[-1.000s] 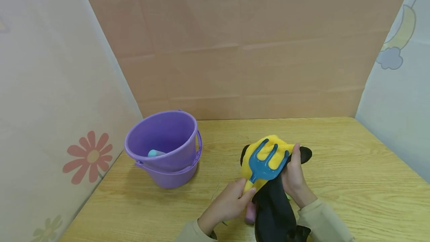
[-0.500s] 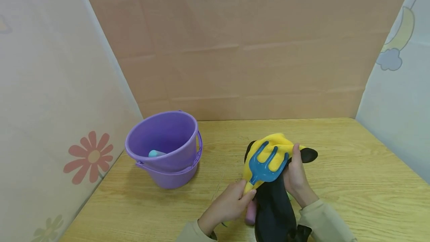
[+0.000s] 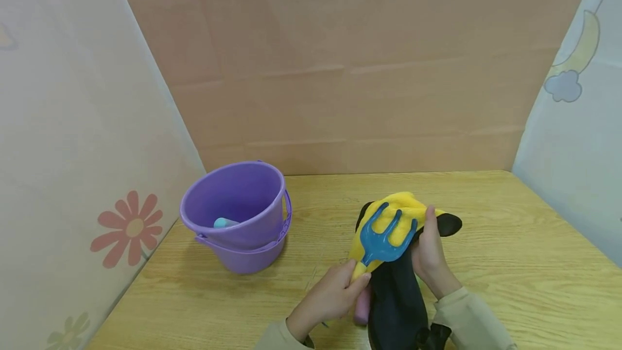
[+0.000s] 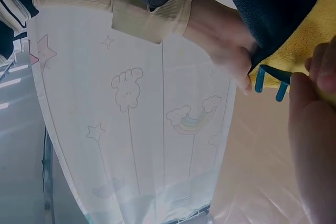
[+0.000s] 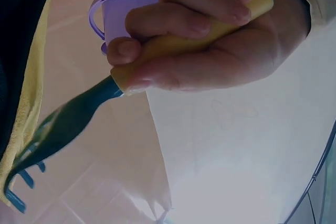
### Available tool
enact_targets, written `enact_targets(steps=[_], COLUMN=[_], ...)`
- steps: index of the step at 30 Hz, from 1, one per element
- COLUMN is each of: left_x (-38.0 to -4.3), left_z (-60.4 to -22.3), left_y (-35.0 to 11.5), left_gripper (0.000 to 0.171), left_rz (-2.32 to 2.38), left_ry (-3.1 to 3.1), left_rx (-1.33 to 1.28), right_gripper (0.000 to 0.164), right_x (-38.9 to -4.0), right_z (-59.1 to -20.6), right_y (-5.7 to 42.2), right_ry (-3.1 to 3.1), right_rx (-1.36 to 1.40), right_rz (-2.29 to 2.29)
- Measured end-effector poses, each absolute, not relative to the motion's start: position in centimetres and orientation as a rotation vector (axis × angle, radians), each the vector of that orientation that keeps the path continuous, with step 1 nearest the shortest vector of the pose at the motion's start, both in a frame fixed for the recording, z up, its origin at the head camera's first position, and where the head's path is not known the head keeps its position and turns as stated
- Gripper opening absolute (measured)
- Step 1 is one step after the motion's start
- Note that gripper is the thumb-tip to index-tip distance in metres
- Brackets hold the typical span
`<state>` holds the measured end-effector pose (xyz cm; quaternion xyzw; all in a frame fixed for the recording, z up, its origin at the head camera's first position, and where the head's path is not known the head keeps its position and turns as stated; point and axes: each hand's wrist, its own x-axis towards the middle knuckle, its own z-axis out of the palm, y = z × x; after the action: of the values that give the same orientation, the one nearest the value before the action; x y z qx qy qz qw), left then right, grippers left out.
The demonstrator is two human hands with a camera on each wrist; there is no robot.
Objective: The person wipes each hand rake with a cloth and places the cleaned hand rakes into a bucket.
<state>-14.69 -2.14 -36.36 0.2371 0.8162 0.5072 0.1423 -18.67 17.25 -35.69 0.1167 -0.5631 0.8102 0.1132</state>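
My left hand [image 3: 332, 290] grips the yellow handle of a small hand fork [image 3: 381, 242] with a blue three-pronged head. In the right wrist view, its curled fingers wrap the fork's handle [image 5: 210, 38]. The blue prongs lie over the yellow cloth of a floppy yellow-and-black work glove [image 3: 396, 307]. My right hand [image 3: 430, 258] holds the glove by its right side, one digit pointing up in front and the rest mostly hidden behind it. From below, the left wrist view shows the right hand [image 4: 226, 40] against the dark side of the glove [image 4: 281, 9].
Purple buckets [image 3: 248, 261], one set in the other, stand on the wooden table [image 3: 510, 242] at left, a light-blue object [image 3: 225, 222] inside. A purple rounded piece [image 3: 362, 307] lies beside the glove. Brown sheeting [image 3: 311, 96] hangs behind, with patterned sheets at both sides.
The glove and my right hand have shifted a little to the right. The fork and my left hand stay almost where they were; the buckets have not moved.
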Motion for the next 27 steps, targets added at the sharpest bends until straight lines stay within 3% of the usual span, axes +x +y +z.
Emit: enact_targets(steps=[19, 27], left_x=[-14.9, -14.9], left_z=[-35.7, -35.7], left_y=[-1.7, -1.7], left_gripper=[0.023, 0.024], left_rz=[1.527, 1.477], left_ry=[2.441, 2.467], left_rx=[0.723, 0.704], right_gripper=[0.054, 0.056], right_x=[-18.6, -18.1], right_z=[-36.9, -37.0], right_y=[17.2, 16.7], right_ry=[-1.909, -2.017], right_rx=[0.177, 0.251], right_rz=[2.496, 2.455])
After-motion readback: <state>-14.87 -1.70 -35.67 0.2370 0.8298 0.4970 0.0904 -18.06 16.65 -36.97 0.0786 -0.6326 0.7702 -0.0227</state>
